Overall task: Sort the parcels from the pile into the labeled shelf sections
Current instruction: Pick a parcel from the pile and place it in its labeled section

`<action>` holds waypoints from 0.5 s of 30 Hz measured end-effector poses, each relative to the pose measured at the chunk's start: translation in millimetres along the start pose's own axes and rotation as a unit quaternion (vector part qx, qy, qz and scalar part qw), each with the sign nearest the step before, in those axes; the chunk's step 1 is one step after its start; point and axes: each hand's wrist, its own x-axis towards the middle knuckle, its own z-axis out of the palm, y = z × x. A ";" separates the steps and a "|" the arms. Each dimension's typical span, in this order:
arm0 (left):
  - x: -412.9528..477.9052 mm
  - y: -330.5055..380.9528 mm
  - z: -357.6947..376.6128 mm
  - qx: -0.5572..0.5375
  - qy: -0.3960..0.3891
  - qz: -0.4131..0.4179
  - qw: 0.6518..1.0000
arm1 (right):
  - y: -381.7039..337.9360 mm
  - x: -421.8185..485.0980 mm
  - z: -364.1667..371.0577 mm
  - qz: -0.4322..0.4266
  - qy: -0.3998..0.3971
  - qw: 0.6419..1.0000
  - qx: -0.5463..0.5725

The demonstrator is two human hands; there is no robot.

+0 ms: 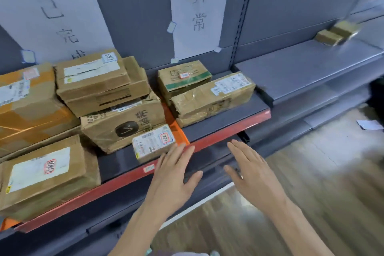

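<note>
Left hand [174, 176] flat, fingertips [178, 153] just beside small labelled cardboard parcel [153, 144] at shelf front, left of orange divider [179, 132]. Right hand [252, 174] flat too, fingers straight, holding nothing. Crumpled taped brown boxes [122, 118] stacked behind. Grey metal shelving w/ red shelf lip [228, 133]; wood-look floor [311, 193].

brown cardboard parcels [122, 124], white labels [152, 143], orange divider [176, 131], red-edged grey shelf [228, 129], white signs [199, 10].
</note>
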 end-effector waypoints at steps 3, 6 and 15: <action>21.7 40.7 24.3 0.001 -0.039 0.031 0.999 | 47.2 -22.6 -18.3 0.045 0.014 0.999 -0.002; 42.5 76.5 43.3 0.005 -0.079 0.067 0.995 | 87.2 -40.4 -33.4 0.091 0.032 0.995 -0.001; 132.3 170.9 98.8 0.014 -0.166 0.168 0.972 | 186.5 -62.4 -65.6 0.212 0.065 0.975 -0.008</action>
